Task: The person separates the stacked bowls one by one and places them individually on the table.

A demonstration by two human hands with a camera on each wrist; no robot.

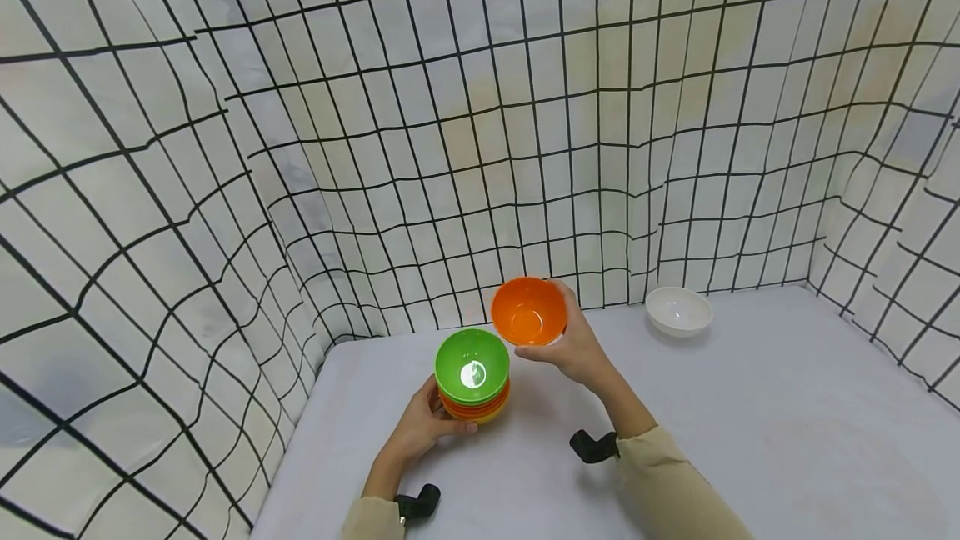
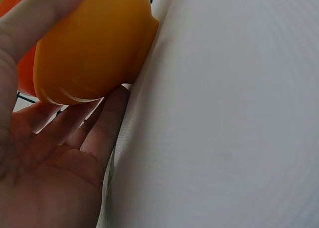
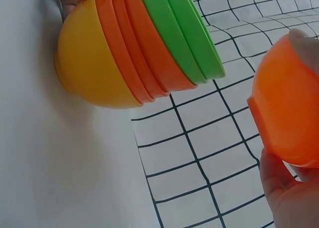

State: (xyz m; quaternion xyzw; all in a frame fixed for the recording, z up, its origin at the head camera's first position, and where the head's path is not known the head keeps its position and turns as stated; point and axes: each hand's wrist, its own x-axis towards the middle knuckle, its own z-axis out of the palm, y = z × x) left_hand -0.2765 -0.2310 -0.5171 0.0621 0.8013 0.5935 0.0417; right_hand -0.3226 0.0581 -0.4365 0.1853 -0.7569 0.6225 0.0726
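A stack of bowls stands on the table, a yellow bowl (image 3: 92, 58) at the bottom, orange ones (image 3: 144, 43) nested above it and green ones (image 1: 471, 365) on top. My left hand (image 1: 423, 423) holds the stack low on its left side, thumb in front and fingers round the back. In the left wrist view these fingers (image 2: 112, 118) touch the yellow bowl close to the tabletop. My right hand (image 1: 573, 340) grips a separate orange bowl (image 1: 528, 312) by its side, thumb and fingers apart across it. This bowl is up in the air, right of and behind the stack, its inside facing me.
A white bowl (image 1: 678, 312) sits near the back edge of the white-covered table (image 1: 787, 407), to the right. Behind and to the left rise white walls (image 1: 555, 132) with black grid lines. Black straps with small cameras (image 1: 594, 447) are on both wrists.
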